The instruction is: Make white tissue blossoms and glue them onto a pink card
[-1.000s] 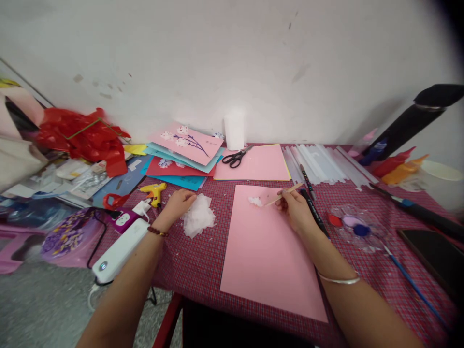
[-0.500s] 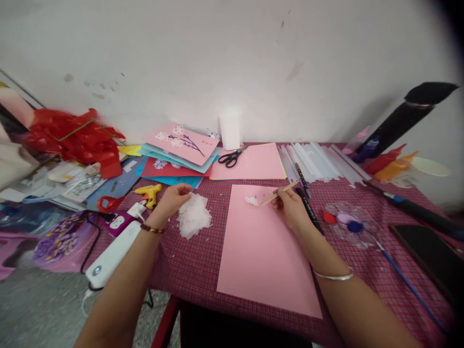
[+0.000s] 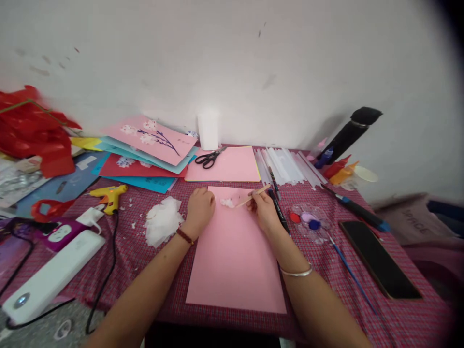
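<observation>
A sheet of pink paper (image 3: 237, 261) lies in front of me with a small clump of white petal-like bits (image 3: 227, 203) near its top. My right hand (image 3: 264, 210) pinches a thin wooden craft stick (image 3: 243, 201), whose lower tip is close to the clump's right side. My left hand (image 3: 200, 208) is closed at the sheet's upper left edge, back of the hand up; its fingertips are turned under, so anything in them is hidden. To its left sits a pile of thin white tissue pieces (image 3: 163, 220).
Scissors (image 3: 210, 158) lie on stacked paper behind the sheet. Finished flower cards (image 3: 152, 140) and a yellow glue gun (image 3: 112, 197) are at left. Markers (image 3: 279, 212), a paint palette (image 3: 311, 224), a paintbrush (image 3: 353, 275) and a phone (image 3: 379, 258) lie at right.
My left hand has moved right, from the tissue pile to the pink sheet's edge, and its fingers are curled under. My right hand keeps the stick by the clump. The view has turned right.
</observation>
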Tool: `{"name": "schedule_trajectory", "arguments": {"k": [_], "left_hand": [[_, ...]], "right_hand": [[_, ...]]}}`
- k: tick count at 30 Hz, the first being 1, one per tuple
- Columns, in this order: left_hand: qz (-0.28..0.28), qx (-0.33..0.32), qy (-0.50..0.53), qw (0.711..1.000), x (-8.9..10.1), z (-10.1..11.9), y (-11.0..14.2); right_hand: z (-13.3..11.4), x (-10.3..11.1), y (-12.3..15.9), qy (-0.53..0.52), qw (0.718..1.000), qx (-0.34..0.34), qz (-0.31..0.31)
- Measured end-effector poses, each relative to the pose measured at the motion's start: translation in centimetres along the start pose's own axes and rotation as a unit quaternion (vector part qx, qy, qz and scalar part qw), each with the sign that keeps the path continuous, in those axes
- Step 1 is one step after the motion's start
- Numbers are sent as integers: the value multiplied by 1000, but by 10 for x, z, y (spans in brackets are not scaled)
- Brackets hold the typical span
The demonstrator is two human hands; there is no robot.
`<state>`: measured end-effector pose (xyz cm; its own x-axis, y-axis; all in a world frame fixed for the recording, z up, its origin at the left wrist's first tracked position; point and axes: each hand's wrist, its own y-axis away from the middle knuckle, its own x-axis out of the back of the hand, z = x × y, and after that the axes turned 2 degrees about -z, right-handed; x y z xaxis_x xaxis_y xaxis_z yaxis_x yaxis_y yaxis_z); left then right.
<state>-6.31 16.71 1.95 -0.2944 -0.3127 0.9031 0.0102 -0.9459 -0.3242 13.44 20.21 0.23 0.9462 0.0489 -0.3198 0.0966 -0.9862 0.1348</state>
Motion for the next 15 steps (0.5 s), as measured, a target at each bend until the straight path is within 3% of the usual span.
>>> {"name": "schedule_trajectory", "arguments": {"k": [4,10,15], "left_hand": [[-71,66,104,990,-9,-5,13],[-76,76,162,981,-3,-13,14],[-73,84,189,976,-3,-6,16]], "right_hand": [[1,-2,1,8,1000,4,-4],[-1,-4,2,28,1000,12,-8],[-17,-12,-3,44,998,43,-17]]}}
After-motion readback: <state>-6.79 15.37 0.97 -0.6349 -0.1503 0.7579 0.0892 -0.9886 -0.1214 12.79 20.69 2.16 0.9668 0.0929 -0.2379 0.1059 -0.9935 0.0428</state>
